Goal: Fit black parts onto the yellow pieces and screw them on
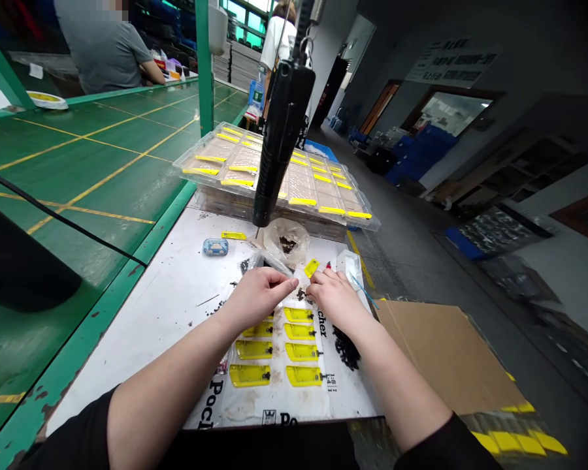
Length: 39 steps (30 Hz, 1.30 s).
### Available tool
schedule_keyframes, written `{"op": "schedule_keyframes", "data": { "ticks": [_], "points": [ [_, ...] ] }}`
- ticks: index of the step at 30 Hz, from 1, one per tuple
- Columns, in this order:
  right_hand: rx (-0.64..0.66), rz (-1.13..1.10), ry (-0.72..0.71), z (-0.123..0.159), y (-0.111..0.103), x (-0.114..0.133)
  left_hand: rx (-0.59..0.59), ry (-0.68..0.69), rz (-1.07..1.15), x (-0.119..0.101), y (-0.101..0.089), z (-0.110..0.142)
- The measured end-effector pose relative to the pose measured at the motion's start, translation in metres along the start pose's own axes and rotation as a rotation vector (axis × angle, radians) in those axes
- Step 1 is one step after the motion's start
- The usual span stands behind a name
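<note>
My left hand (259,294) is curled in a pinch, fingertips pointing right over the top of a row of yellow plastic parts (274,352). My right hand (333,294) is closed too, fingertips meeting the left hand's over a small dark piece; what each pinches is too small to name. A yellow part (311,267) sits just above my right fingers. The yellow parts lie in two columns on a printed white sheet (298,398). A black electric screwdriver (281,130) hangs above, its tip near a clear bag of dark screws (287,243).
Clear blister trays (274,173) with yellow parts are stacked at the back of the white table (171,307). A small blue object (215,246) and a loose yellow part (233,235) lie left. Green conveyor (78,163) left, cardboard (445,352) right. Other people stand far back.
</note>
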State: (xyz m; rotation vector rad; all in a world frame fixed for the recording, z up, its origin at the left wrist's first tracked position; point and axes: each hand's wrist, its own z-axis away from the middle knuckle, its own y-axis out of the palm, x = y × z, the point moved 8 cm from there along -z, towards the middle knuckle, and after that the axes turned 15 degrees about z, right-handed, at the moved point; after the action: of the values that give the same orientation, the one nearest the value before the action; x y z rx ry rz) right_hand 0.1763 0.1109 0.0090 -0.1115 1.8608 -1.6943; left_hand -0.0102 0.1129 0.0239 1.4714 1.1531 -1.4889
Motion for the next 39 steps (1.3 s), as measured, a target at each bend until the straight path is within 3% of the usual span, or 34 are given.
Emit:
{"op": "schedule_keyframes", "data": {
  "ticks": [6,10,14,17,22,27,30,33,36,39],
  "points": [
    [-0.084,-0.041,0.023,0.006,-0.007,-0.005,0.000,-0.073,0.118,0.006,0.001,0.001],
    [-0.233,-0.106,0.094,0.036,-0.034,-0.009,0.031,-0.148,0.222,0.011,0.007,0.005],
    [-0.487,-0.290,0.169,0.078,-0.074,-0.001,0.198,-0.263,0.362,0.012,0.034,0.018],
    [-0.637,-0.471,0.223,0.099,-0.091,0.010,0.338,-0.330,0.490,0.010,0.059,0.029],
    [-0.660,-0.586,0.361,0.109,-0.081,0.020,0.357,-0.354,0.588,0.014,0.076,0.036],
    [-0.641,-0.699,0.459,0.113,-0.067,0.021,0.302,-0.322,0.562,0.018,0.076,0.035],
    [-0.563,-0.838,0.506,0.114,-0.055,0.021,0.269,-0.297,0.536,0.014,0.073,0.033],
    [-0.390,-1.170,0.595,0.114,-0.031,0.021,0.246,-0.122,0.332,-0.001,0.064,0.030],
    [-0.204,-1.682,0.650,0.113,-0.006,0.033,0.252,0.320,-0.042,-0.032,0.059,0.037],
    [-0.113,-1.923,0.604,0.112,-0.003,0.044,0.272,0.733,-0.290,-0.052,0.063,0.057]
  ]
}}
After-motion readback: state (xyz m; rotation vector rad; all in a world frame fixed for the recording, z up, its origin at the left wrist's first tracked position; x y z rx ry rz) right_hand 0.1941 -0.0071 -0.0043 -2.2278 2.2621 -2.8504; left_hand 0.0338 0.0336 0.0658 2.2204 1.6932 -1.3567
